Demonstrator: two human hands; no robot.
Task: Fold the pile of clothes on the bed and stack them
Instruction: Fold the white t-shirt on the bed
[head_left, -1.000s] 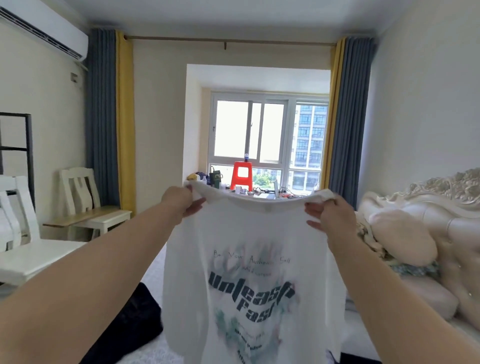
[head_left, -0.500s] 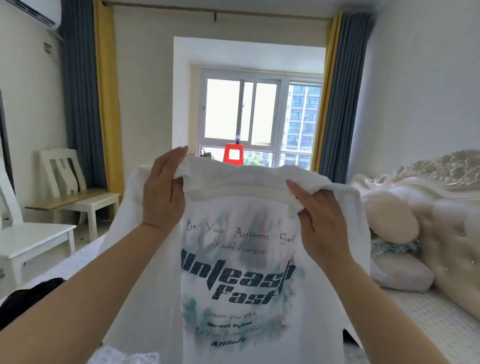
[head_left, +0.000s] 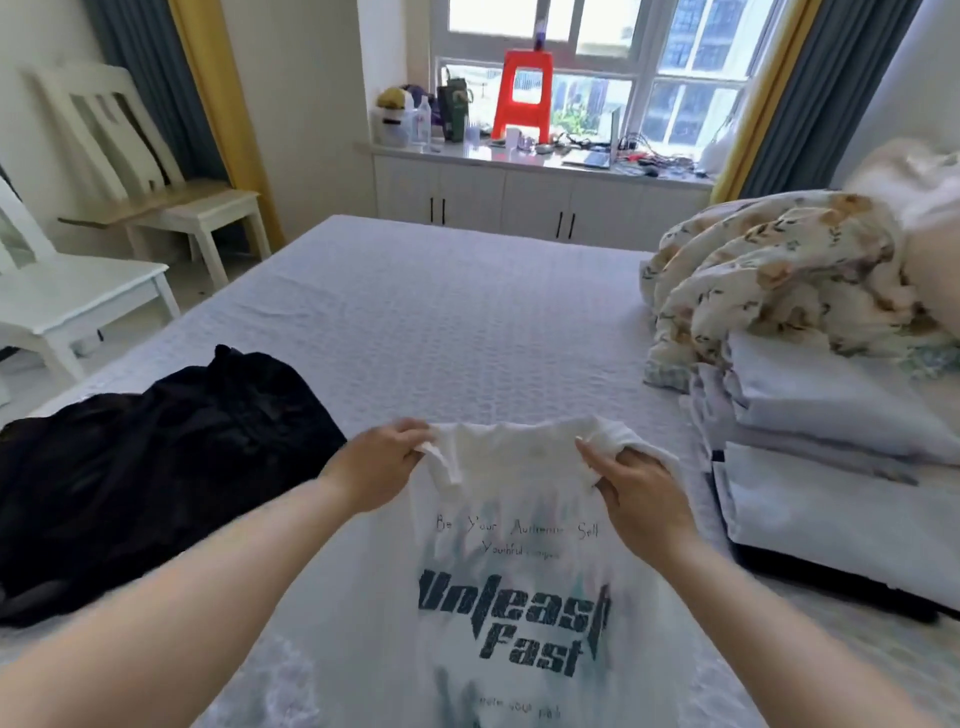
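A white T-shirt with dark "Unleash Fast" lettering hangs low over the near part of the bed, print facing me. My left hand grips its upper left edge, and my right hand grips the upper right edge with bunched fabric in its fingers. A heap of black clothes lies on the bed at the left. A stack of folded pale items sits at the right.
A crumpled floral quilt lies at the bed's far right. White chairs stand along the left side. Beyond the bed a windowsill cabinet carries a red stool, bottles and cables.
Both hands have come down with the T-shirt from chest height to just above the bed. My view has tilted down from the window to the bed surface.
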